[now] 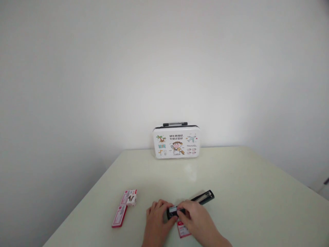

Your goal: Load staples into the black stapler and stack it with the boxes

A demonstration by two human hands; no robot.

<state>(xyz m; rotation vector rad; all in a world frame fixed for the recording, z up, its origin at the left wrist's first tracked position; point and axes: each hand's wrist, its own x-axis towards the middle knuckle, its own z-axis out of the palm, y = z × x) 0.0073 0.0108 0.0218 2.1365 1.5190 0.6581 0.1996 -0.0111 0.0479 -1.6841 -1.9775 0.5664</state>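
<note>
Head view shows both hands — left hand (157, 215) and right hand (193, 216) — gripping the black stapler (191, 203) on the counter (231, 185); staples may spill if fingers slip.

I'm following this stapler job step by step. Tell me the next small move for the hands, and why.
Probably press the strip of staples down into the black stapler. The stapler lies on the table, the left hand steadies its near end, and the right hand pinches the silvery strip right at it. Whether the strip is already seated is too small to tell.
</note>
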